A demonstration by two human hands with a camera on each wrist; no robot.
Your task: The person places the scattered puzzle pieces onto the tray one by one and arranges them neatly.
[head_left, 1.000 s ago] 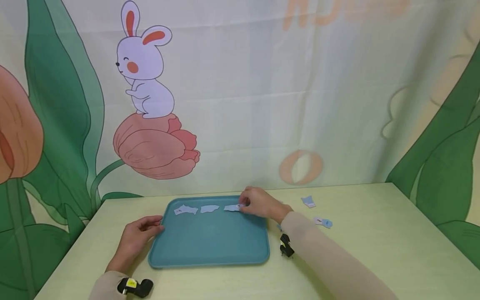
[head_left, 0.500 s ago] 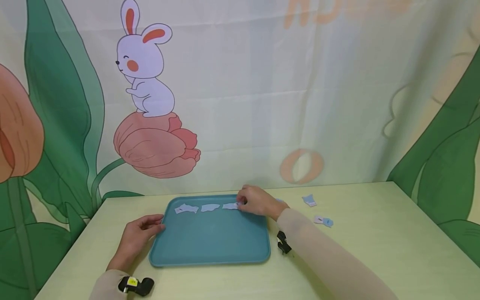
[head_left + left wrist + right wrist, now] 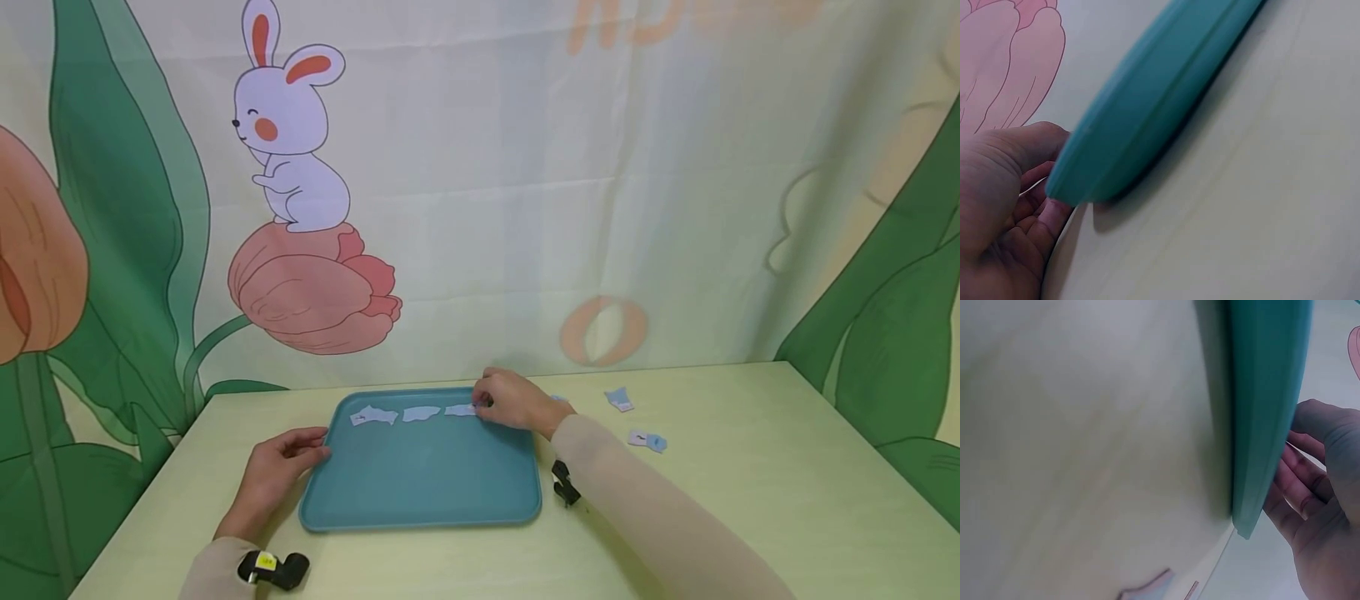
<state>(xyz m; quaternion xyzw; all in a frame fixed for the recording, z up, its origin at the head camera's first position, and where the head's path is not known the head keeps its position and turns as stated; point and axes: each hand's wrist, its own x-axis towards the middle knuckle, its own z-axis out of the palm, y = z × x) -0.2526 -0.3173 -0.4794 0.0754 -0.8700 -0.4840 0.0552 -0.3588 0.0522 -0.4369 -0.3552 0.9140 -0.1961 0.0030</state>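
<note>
1. Head view: soft, even light spreads over the table (image 3: 765, 492), with a faint shadow under the right sleeve (image 3: 660, 517).
2. The backdrop (image 3: 480, 225) looks pale and hazy mid-picture, dimmer at the right folds; print on the scraps (image 3: 422, 414) is too small to read.
3. Left wrist: greyer here, the tray (image 3: 1141, 106) blurring, dark shadow hugging its underside.
4. Right wrist: milky, table smeared out of focus, right hand (image 3: 1335, 506) dim against paler cloth.
</note>
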